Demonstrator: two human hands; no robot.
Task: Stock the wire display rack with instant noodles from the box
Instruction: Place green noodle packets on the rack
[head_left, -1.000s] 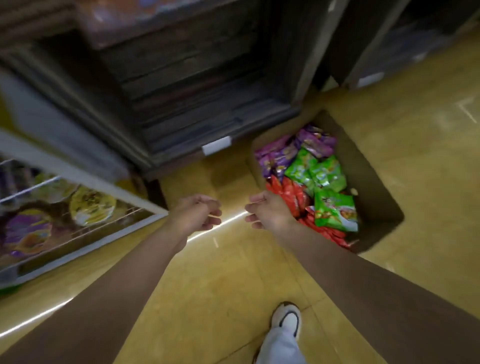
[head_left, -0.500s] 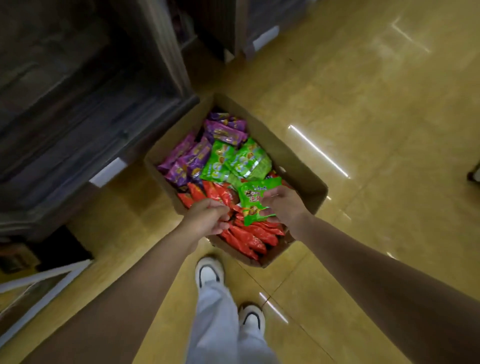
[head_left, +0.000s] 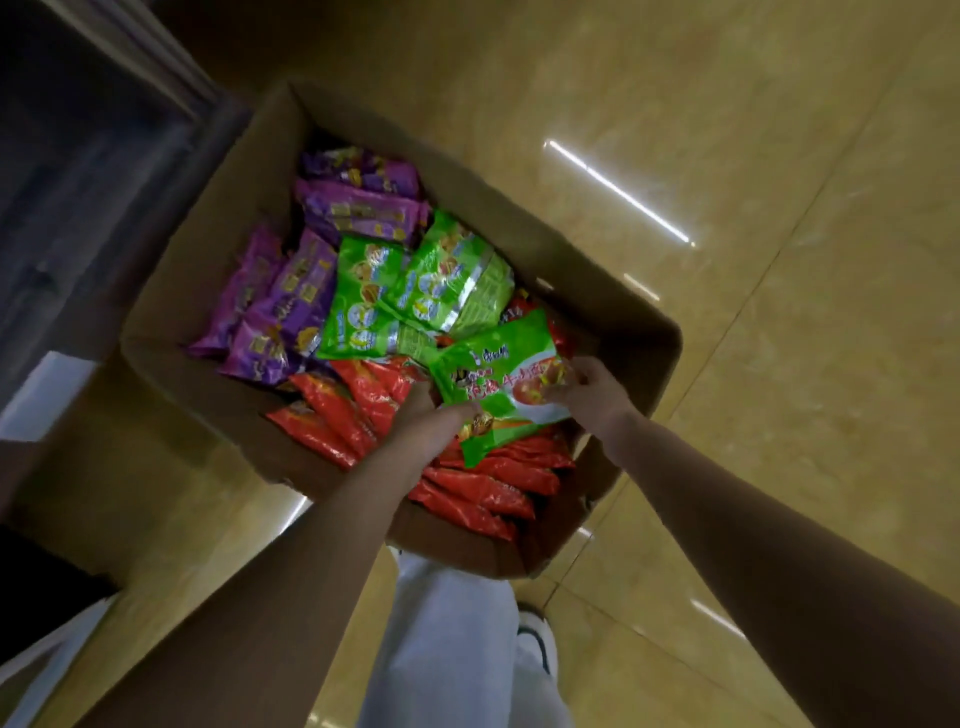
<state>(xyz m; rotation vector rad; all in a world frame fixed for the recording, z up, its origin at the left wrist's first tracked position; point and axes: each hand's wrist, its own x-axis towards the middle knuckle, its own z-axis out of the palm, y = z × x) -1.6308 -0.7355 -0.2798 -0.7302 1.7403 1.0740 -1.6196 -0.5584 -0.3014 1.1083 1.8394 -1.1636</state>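
While I stand over it, the stock reads as follows, largest item first.

Floor (head_left: 727, 364): glossy yellow tile, bearing everything listed.

Shelving (head_left: 93, 182): dark unit at my left, close beside the box. The wire rack itself is out of view, so nothing can be entered for it.

Box (head_left: 208, 249): open brown cardboard, flaps out of the way, set on the floor just ahead of my feet, within reach of both arms, I judge.

Noodle packets, sorted by colour inside the box: purple packets (head_left: 291, 306) along the far left; green packets (head_left: 415, 291) in the middle, lying loose and overlapping; red packets (head_left: 483, 493) nearest me, standing on edge in rows, which I take to be how they were packed.

Green packet in hand (head_left: 498, 379): face up on top of the red rows, at the near right of the box, gripped at both ends.

Left hand (head_left: 431, 421): fingers curled onto the packet's near left corner.

Right hand (head_left: 587, 395): pinching the packet's right edge. I judge that two hands keep the slippery wrapper flat for the lift.

Shoe (head_left: 535, 634): white, below the box.
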